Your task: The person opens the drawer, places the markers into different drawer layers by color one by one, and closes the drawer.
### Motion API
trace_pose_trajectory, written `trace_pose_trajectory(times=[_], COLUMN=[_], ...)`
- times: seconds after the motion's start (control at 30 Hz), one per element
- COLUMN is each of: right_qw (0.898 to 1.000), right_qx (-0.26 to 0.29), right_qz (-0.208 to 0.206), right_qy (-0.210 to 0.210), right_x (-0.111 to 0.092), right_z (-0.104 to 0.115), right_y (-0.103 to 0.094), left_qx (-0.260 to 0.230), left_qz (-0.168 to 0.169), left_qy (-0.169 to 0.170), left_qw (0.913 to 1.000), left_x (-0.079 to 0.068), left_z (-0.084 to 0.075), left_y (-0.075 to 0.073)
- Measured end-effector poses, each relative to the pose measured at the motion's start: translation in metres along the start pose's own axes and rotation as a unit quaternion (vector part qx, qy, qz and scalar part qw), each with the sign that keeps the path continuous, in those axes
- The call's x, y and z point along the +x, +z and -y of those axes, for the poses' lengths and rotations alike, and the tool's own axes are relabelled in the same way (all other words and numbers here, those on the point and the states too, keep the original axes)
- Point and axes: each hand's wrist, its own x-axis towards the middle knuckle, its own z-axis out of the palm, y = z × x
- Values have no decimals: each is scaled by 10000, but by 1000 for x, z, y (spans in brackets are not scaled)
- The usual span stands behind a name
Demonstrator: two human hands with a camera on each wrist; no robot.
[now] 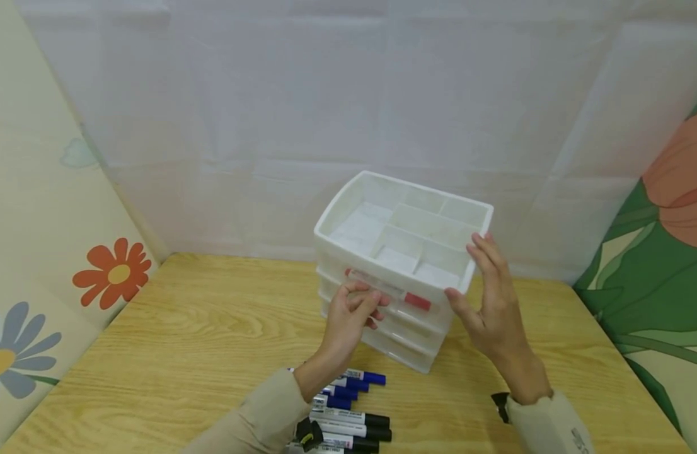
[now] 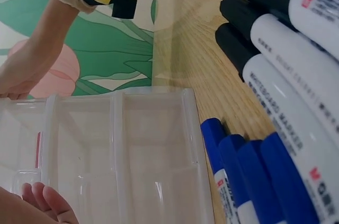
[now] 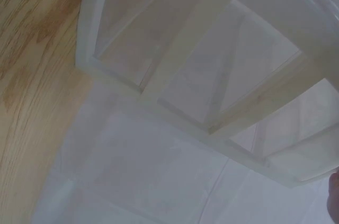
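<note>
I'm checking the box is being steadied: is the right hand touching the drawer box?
Touching. The head view shows the right hand with fingers over the side rim of the drawer box and thumb at its front corner.

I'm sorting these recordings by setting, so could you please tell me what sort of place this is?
Probably a staged tabletop workspace indoors: a wood-grain table stands before a plain pale backdrop, with flower-printed side panels to left and right.

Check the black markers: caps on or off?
On. In the left wrist view, black caps cover the near ends of the white barrels; no bare tip shows there.
</note>
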Motion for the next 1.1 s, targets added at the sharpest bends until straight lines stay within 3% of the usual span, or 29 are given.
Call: trace_pose_trajectory(times=[0.47, 0.77, 1.1], right_qw=[10000, 10000, 10000], right_qx=[24, 27, 26], right_qz=[-48, -51, -50], right_qy=[-63, -49, -27], right_x=[1, 1, 1], right_z=[0, 1, 0], right_y=[1, 1, 2], left_qx=[-7, 94, 69], left_qz=[-386, -421, -387], left_qy=[-234, -497, -804], left_qw=[9990, 9978, 9960], left_x=[-9, -12, -11], left_z=[9, 22, 34], left_y=[-13, -20, -17])
